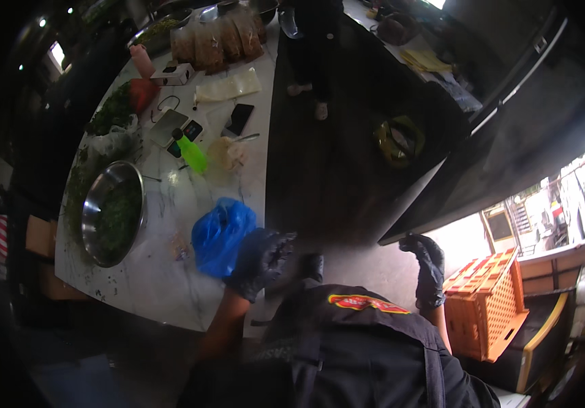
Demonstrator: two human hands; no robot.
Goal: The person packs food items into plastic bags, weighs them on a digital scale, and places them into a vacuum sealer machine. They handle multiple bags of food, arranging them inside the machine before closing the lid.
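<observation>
My left hand (262, 262), in a dark glove, is at the table's edge, its fingers curled and apart with nothing seen in them. A crumpled blue plastic bag (221, 237) lies on the marble-patterned table (160, 290) against or just beside that hand; touch cannot be told. My right hand (425, 265), gloved too, is raised off to the right over the floor, fingers bent, with no held thing visible. Left of the bag, a steel bowl (114, 214) holds leafy greens. Further up the table are a green bottle (190, 152), a digital scale (172, 130) and a phone (239, 120).
Filled clear bags (216, 43) stand at the table's far end. A person (313, 51) in dark clothes stands beyond the table's right edge. Orange plastic crates (486, 306) are near my right arm. A yellowish bag (398, 142) is further off on the right.
</observation>
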